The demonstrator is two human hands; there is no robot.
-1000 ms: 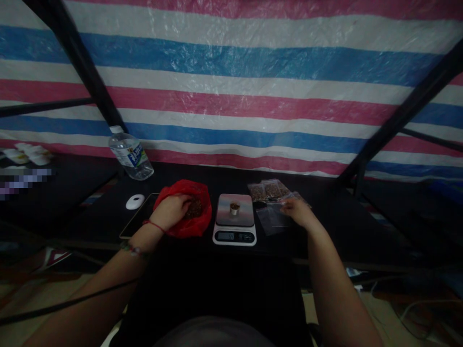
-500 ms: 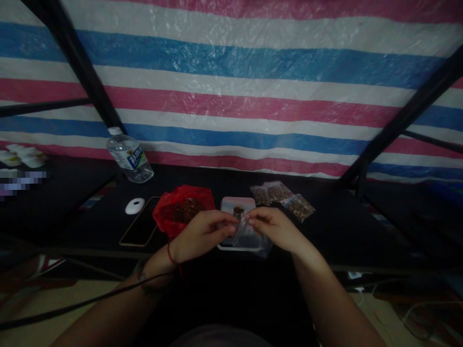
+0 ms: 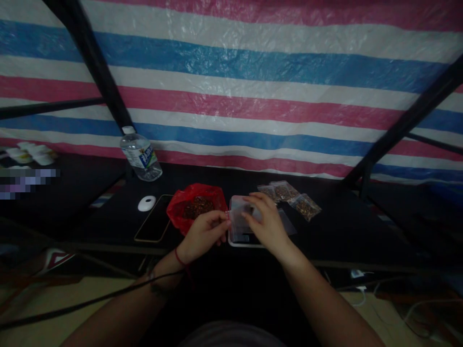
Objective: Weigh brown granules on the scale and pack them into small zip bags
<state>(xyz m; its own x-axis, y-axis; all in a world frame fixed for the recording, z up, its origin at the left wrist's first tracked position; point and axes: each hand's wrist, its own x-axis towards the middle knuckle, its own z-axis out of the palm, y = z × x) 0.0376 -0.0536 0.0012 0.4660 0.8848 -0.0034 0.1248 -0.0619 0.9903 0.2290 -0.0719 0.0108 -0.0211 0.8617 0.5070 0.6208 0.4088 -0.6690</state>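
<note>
My left hand pinches the left edge of a small clear plastic bag, held upright over the kitchen scale. At the bag's right side my right hand has its fingers curled on it, the fingertips at the top edge. The bag hides the small cup on the scale. Just left of my left hand lies an open red plastic bag with dark brown bits inside. Filled clear packets lie right of the scale.
A water bottle stands at the back left of the black table. A white round object and a phone lie left of the red bag. Black frame poles cross a striped tarp behind. Cables run on the floor at right.
My left hand left the red bag and my right hand picked a clear bag from the right; both met over the scale and now hold the bag upright there.
</note>
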